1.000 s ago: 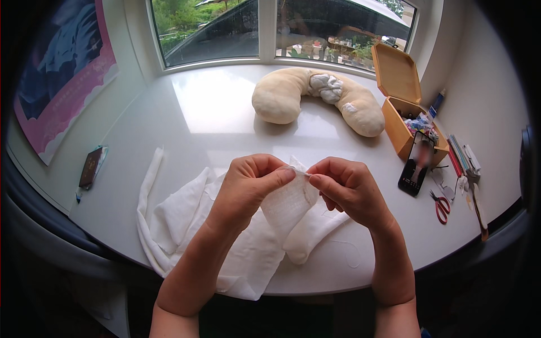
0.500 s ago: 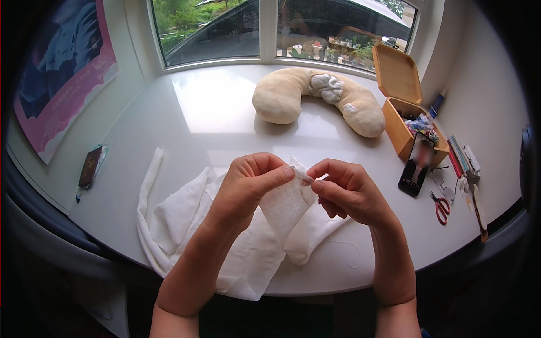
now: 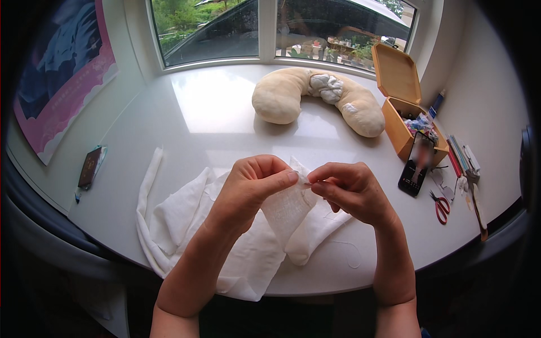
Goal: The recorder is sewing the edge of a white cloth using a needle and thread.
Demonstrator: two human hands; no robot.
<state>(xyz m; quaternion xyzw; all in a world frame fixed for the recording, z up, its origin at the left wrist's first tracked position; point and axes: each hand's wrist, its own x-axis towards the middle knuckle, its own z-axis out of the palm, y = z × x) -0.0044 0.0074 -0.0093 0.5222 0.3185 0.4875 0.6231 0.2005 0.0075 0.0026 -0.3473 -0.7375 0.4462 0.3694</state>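
Observation:
Near the front of the table, my left hand (image 3: 255,181) pinches the upper edge of a thin white cloth (image 3: 284,213) between thumb and fingers. My right hand (image 3: 356,188) is closed in a pinch right beside that edge; what its fingertips hold is too small to make out. The gathered cloth hangs below my hands and spreads left in loose folds, with one corner over the table's front edge. A fine white thread (image 3: 359,260) lies curved on the table right of the cloth.
A stuffed cream U-shaped pillow (image 3: 277,101) with white stuffing showing lies toward the window. At right stand an open wooden box (image 3: 397,135) and a phone (image 3: 416,169) leaning on it. Red-handled pliers (image 3: 442,211) and pens (image 3: 459,155) lie nearby. A small dark booklet (image 3: 90,167) is at left.
My right fingertips have shifted slightly at the cloth's edge, and its lower fingers have curled in. My left hand has barely moved and keeps its pinch.

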